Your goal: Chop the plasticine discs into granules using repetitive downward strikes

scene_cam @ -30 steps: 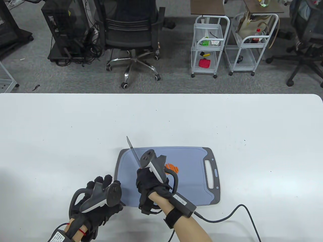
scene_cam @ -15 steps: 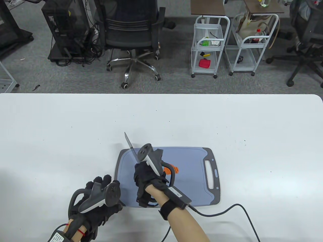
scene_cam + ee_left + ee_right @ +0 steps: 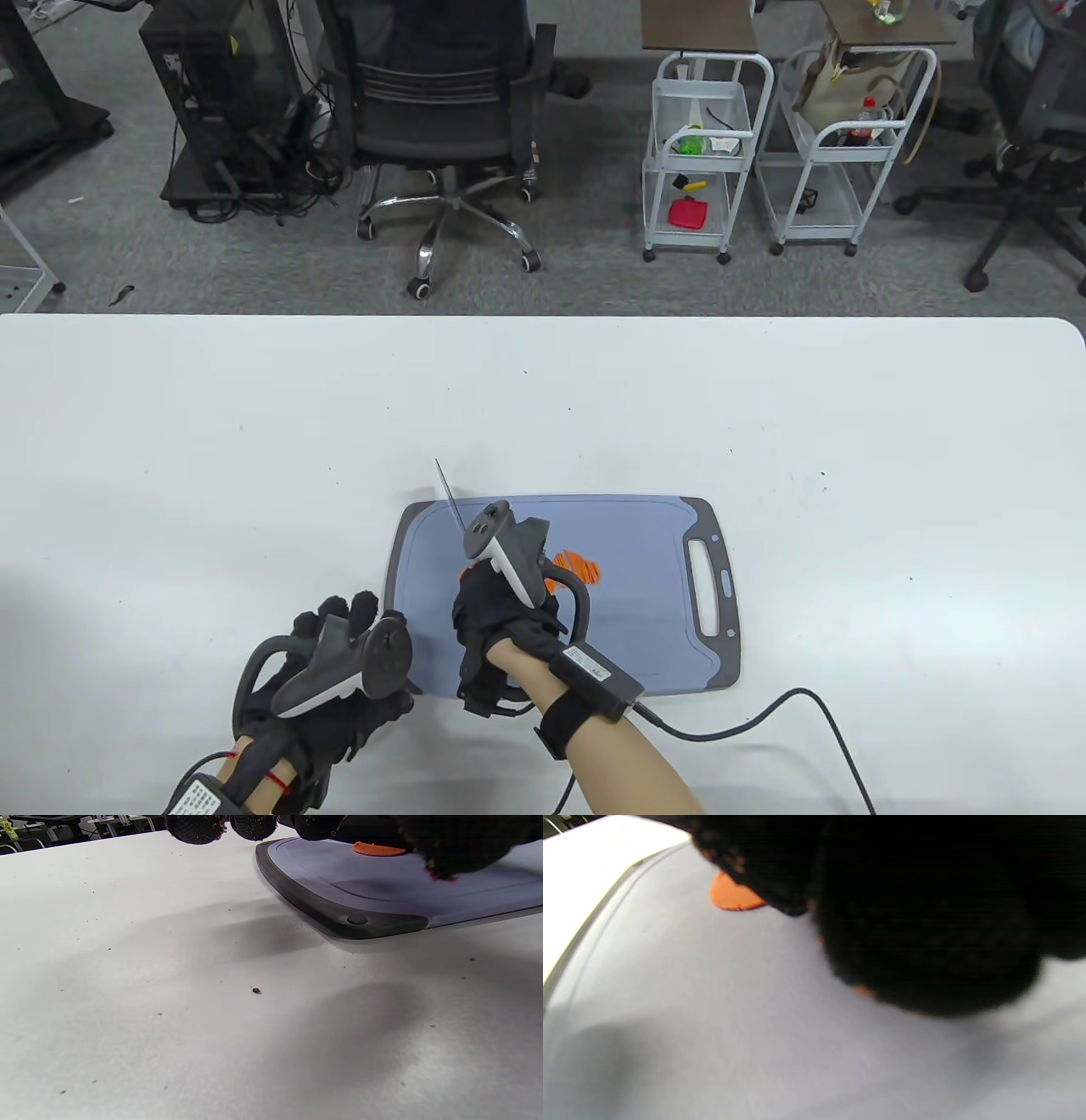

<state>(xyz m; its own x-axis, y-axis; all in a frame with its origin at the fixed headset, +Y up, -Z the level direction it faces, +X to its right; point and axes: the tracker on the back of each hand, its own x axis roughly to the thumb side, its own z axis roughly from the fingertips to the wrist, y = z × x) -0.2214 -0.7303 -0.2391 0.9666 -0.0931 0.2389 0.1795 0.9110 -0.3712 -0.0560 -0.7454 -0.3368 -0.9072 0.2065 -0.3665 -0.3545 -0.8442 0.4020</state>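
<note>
Table view: your right hand (image 3: 496, 628) is clenched around the knife (image 3: 450, 503) handle, over the near-left part of the blue cutting board (image 3: 645, 543). The blade points away from you and slightly left, its tip past the board's far-left edge. The orange plasticine discs (image 3: 579, 566) lie on the board just right of that hand, so they sit off the blade's line; my read is the next strike needs the edge shifted right. Your left hand (image 3: 327, 679) rests at the board's near-left corner, fingers loosely curled, grasping nothing that shows. It is the farther hand from the discs.

Left wrist view: fingertips (image 3: 195, 825) hang beside the board's dark rim (image 3: 339, 914); one orange disc (image 3: 377, 849) lies flat beyond.

Right wrist view: blurred. The dark glove (image 3: 925, 921) fills the frame; a disc edge (image 3: 731, 895) peeks out beyond it on the board.
</note>
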